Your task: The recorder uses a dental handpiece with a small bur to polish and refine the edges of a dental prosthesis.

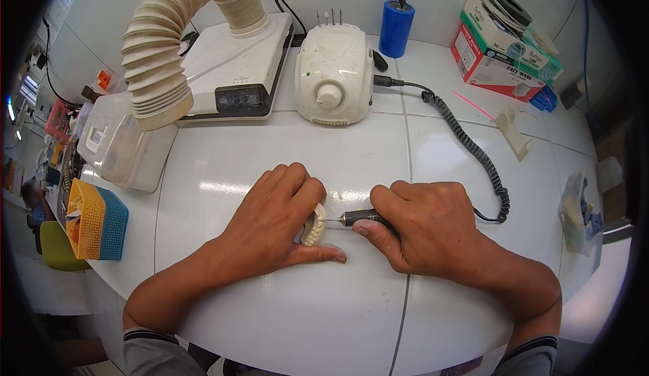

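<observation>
Dental cast [314, 225] under left fingers [297, 183]

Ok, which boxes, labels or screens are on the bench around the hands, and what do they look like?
Cardboard box: far right corner, rectangular, white, red and green, with a round reel on top.
Small boxes: beside it, green and white, with blue ones below.
Dark panel: front of the white extractor unit, back left, black rectangle.
No lit screen shows.

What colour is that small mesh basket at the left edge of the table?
The plastic mesh basket is orange stacked against blue, seen best in the head view.
</observation>
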The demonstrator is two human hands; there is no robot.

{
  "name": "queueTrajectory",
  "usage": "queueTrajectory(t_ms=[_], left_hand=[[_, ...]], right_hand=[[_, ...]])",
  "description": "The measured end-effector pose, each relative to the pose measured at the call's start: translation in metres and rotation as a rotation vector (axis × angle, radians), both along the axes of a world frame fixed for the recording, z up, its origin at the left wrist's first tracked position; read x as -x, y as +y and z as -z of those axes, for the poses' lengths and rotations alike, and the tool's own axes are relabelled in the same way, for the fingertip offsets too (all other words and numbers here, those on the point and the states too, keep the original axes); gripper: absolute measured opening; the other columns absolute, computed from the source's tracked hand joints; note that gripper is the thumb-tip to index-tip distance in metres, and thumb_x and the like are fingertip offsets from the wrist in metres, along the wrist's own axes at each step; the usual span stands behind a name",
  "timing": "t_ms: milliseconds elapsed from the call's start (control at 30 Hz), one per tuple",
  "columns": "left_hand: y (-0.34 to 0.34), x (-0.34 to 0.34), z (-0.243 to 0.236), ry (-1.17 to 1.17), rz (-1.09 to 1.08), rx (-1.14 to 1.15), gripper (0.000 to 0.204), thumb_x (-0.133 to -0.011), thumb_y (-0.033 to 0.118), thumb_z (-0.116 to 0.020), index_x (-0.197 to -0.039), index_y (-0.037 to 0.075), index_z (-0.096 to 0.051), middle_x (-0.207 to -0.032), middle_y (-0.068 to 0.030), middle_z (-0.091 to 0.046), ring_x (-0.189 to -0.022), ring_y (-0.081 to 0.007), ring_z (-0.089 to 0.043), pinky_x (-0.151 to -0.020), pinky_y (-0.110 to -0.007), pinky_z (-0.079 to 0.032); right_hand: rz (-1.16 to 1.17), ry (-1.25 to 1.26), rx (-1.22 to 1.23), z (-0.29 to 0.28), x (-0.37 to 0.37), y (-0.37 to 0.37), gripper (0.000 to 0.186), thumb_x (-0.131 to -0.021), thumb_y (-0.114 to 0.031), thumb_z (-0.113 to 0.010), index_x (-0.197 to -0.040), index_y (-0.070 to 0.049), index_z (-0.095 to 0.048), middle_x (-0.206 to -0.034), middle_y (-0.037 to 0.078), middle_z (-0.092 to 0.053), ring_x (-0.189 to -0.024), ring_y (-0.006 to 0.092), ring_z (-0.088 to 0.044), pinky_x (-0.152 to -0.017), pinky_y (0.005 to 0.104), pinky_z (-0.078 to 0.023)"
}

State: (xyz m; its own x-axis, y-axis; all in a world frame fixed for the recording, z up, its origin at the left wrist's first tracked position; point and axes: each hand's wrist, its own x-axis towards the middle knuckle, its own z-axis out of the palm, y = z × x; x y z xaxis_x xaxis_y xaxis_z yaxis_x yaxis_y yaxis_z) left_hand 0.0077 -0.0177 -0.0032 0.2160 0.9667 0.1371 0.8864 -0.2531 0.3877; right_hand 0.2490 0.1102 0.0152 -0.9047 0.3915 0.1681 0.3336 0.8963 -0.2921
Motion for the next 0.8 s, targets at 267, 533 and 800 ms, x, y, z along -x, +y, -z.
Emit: queueTrajectory(t_ms=[267,533,800], left_hand=[[-0.0004,0.0004,0.0007,0.009,0.0,-0.007,0.08,-0.08,0.07,-0.09,-0.111,0.003,-0.059,-0.108,-0.0141,-0.051,-0.098,-0.032,-0.053,-0.089,-0.045,-0.048],[-0.0001,0.0001,-0.0007,0.004,-0.002,0.003,0.08,-0.079,0.07,-0.091,-0.111,0.004,-0.059,-0.107,-0.0138,-0.05,-0.098,-0.0323,-0.053,-0.089,-0.045,-0.048],[-0.0002,-0.0007,-0.0008,-0.002,-0.01,0.004,0.08,-0.079,0.07,-0.091,-0.11,0.003,-0.059,-0.107,-0.0139,-0.05,-0.099,-0.0323,-0.053,-0.09,-0.045,-0.048]], right_hand=[[-0.004,0.001,-0.001,-0.0004,0.0002,-0.0002,0.043,-0.106,-0.05,-0.072,-0.088,-0.01,-0.069,-0.067,0.008,-0.067,-0.051,0.0285,-0.067,-0.045,0.0428,-0.046],[-0.001,-0.016,0.007,-0.0027,0.0004,-0.0008,0.043,-0.106,-0.05,-0.071,-0.089,-0.01,-0.07,-0.068,0.008,-0.067,-0.052,0.0286,-0.067,-0.045,0.043,-0.047],[0.0,-0.019,0.007,-0.0015,0.0001,-0.0003,0.044,-0.107,-0.051,-0.07,-0.09,-0.01,-0.07,-0.069,0.008,-0.067,-0.052,0.0286,-0.067,-0.045,0.0427,-0.047]])
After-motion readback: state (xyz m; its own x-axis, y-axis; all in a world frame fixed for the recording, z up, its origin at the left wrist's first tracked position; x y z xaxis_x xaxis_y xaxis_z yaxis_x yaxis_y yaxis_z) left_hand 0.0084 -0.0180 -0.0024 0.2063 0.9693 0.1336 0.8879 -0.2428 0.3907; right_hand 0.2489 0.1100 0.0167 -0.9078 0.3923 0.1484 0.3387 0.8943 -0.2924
